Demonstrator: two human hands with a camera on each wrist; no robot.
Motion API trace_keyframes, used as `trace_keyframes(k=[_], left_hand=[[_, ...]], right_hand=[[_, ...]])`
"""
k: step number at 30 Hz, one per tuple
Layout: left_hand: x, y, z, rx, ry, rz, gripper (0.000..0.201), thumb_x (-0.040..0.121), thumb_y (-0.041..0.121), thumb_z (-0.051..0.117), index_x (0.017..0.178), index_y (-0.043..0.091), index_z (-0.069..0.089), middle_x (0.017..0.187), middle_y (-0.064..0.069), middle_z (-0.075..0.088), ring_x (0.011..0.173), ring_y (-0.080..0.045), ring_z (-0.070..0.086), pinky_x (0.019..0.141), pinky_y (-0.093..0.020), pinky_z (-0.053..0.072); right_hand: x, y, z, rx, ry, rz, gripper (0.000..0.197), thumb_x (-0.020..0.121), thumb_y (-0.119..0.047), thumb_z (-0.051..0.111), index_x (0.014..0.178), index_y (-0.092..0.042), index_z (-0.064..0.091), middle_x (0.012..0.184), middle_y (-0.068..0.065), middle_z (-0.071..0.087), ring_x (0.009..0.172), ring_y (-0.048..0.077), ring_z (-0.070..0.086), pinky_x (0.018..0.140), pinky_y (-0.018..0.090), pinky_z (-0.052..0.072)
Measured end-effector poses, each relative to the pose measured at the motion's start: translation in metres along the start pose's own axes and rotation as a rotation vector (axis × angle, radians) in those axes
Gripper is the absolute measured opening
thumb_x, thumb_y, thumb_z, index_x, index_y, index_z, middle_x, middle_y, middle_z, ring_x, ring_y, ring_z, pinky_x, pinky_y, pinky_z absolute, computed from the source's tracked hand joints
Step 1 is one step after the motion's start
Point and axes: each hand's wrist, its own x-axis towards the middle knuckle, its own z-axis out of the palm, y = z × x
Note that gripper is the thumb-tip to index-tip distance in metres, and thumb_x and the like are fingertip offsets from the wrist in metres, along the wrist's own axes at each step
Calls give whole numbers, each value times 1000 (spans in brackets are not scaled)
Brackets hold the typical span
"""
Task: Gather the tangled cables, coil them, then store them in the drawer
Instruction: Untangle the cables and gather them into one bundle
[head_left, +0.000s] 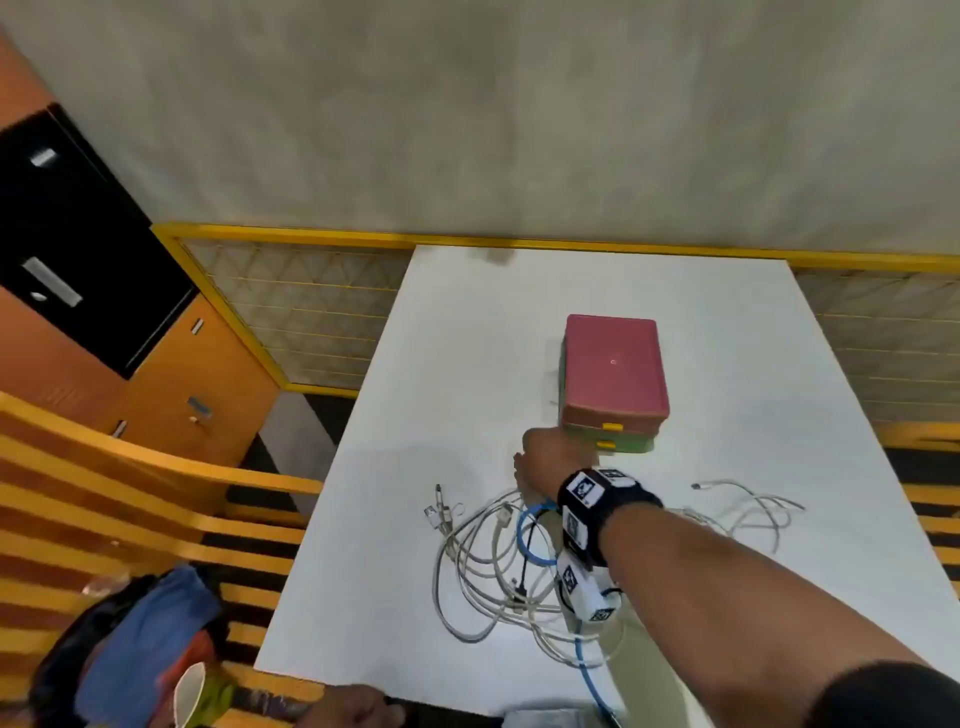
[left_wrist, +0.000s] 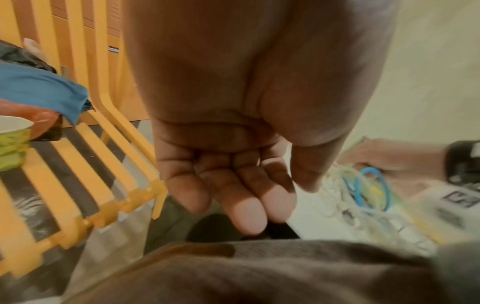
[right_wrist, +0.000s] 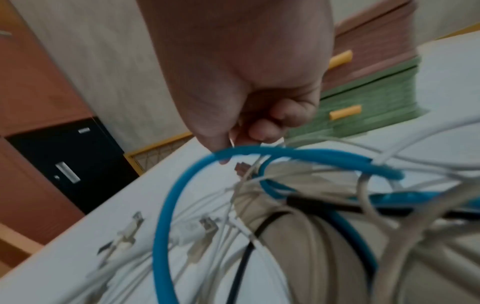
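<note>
A tangle of white cables (head_left: 483, 566) with a blue cable (head_left: 525, 535) lies on the white table (head_left: 519, 332) near its front edge. My right hand (head_left: 540, 462) hovers at the tangle's far side, fingers curled round white strands (right_wrist: 259, 127); the blue cable (right_wrist: 166, 205) loops just under the thumb. Behind the hand stands the small drawer unit (head_left: 613, 374), pink drawer over green (right_wrist: 363, 98), both closed, with yellow handles. A separate white cable (head_left: 753, 512) lies to the right. My left hand (head_left: 353, 706) is at the table's front edge, fingers (left_wrist: 246, 207) relaxed, holding nothing.
A yellow slatted chair (head_left: 130, 499) stands left of the table with a blue cloth (head_left: 150, 634) and a paper cup (head_left: 189, 691) on it. Orange and black cabinets (head_left: 78, 270) stand further left. A yellow-framed mesh panel (head_left: 301, 306) runs behind the table.
</note>
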Motion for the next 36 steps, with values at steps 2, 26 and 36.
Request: trace_keyframes(k=[2, 26, 36], left_hand=[[-4, 44, 42, 133, 310, -137, 46, 98, 46, 52, 82, 4, 60, 79, -9, 61, 70, -25, 58, 76, -24, 51], [277, 353, 123, 624, 775, 213, 28, 104, 25, 43, 100, 15, 69, 99, -5, 76, 103, -20, 72, 86, -37, 45], [248, 285, 155, 31, 820, 172, 45, 104, 33, 43, 69, 9, 60, 57, -9, 57, 53, -21, 55, 60, -33, 50]], right_hand=[[5, -4, 6, -50, -64, 6, 23, 94, -24, 53, 110, -10, 62, 119, 11, 66, 109, 30, 63, 86, 36, 51], [-136, 32, -227, 1244, 524, -106, 17, 92, -18, 64, 80, -6, 61, 60, 7, 58, 45, 14, 51, 45, 24, 40], [-118, 19, -113, 2087, -434, 210, 49, 100, -41, 42, 74, -9, 68, 61, 5, 67, 51, 16, 60, 57, 28, 53]])
